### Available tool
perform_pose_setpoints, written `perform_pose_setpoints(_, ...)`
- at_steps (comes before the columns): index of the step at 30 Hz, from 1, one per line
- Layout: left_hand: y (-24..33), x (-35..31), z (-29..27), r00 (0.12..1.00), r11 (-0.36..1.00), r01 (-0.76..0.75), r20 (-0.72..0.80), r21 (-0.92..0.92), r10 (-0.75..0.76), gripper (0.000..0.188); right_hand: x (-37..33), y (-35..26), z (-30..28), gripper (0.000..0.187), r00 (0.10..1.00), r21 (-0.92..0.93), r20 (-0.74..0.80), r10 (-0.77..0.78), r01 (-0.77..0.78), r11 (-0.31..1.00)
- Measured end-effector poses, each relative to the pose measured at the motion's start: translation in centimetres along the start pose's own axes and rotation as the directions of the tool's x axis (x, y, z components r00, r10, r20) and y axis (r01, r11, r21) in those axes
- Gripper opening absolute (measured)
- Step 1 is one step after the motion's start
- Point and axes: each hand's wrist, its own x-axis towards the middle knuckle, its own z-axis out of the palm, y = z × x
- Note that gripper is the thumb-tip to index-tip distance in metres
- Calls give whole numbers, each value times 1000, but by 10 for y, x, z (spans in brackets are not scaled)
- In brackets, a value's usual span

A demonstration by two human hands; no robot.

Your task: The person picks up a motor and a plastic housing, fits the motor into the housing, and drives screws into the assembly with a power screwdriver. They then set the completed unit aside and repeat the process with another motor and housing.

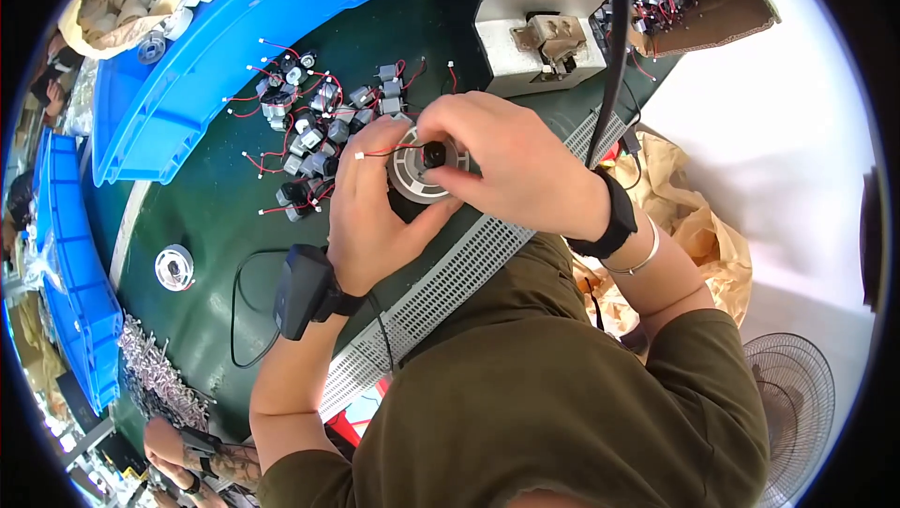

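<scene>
My left hand [364,217] is closed around the rim of a round, light grey plastic housing [411,186], steadying it above the green table. My right hand [514,156] pinches a small motor [434,154] between thumb and fingers, its black end up, at the middle of the housing. Whether the motor is seated in it I cannot tell. A thin red wire with a white plug runs from the motor toward my left fingers. Just beyond my hands lies a pile of small grey motors [314,138] with red leads and white plugs.
Left on the green table [216,227] sits another round white housing [173,267], near a heap of small screws [159,377]. Blue bins [253,30] line the far side. A white machine [539,35] stands far right, beside a carton of motors [712,2]. Another person's arm [230,461] shows lower left.
</scene>
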Motion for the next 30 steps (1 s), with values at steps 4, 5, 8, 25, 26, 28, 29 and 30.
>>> perform_pose_setpoints(4,-9,-4,0,999,996,-35,-4,-85,35,62,0,-2,-1,22,996,-178,76,-52,65,982)
perform_pose_setpoints(5,-11,-5,0,998,994,-61,-10,-95,60,62,1,-1,1,22,993,-193,86,-79,94,977)
perform_pose_setpoints(8,-9,-9,-1,999,993,-15,-53,-119,9,65,10,3,-6,23,980,-156,120,-156,174,972)
perform_pose_setpoints(25,-13,-10,3,974,962,-225,63,156,218,44,169,-42,-65,36,937,797,-289,-197,350,493)
perform_pose_setpoints(26,-15,-13,0,974,960,-228,50,163,222,43,156,-42,-72,35,941,777,-292,-172,338,531)
perform_pose_setpoints(28,-11,-7,-1,963,954,-271,50,132,266,42,121,-41,-98,33,940,705,-324,-102,312,636)
perform_pose_setpoints(29,-13,-10,-3,967,956,-256,40,146,253,41,111,-38,-101,32,942,684,-327,-75,291,668)
perform_pose_setpoints(30,-12,-8,-2,966,957,-260,38,133,257,41,95,-37,-105,29,904,617,-427,-4,295,729)
